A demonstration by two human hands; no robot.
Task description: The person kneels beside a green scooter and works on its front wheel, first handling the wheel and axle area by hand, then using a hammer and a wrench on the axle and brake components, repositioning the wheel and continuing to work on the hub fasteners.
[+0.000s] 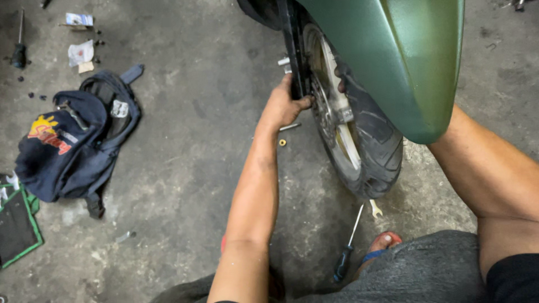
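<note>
One wheel (359, 146) with a black tyre stands on the concrete floor (196, 112), under one green fender (404, 56) that covers its upper part. The person crouches in front of it, and the wheel is between the two arms. The left hand (286, 104) is at the left side of the wheel, with the fingers closed around the black fork leg (295, 50) near the axle. The right hand (341, 84) reaches in from the other side, behind the fender; only some fingertips show at the tyre, so I cannot tell if it grips something. The two hands are apart, with the wheel in the middle. On the floor I count one screwdriver (348, 247) with a dark handle, lying near the person's foot (384, 242), one small spanner (375, 209) just beside the bottom of the tyre, one metal bolt (290, 127) and one small yellow washer (282, 142) under the left wrist. Further left lies one dark blue backpack (73, 146), well apart from the hands, and beside it one green-edged mat (17, 224).
</note>
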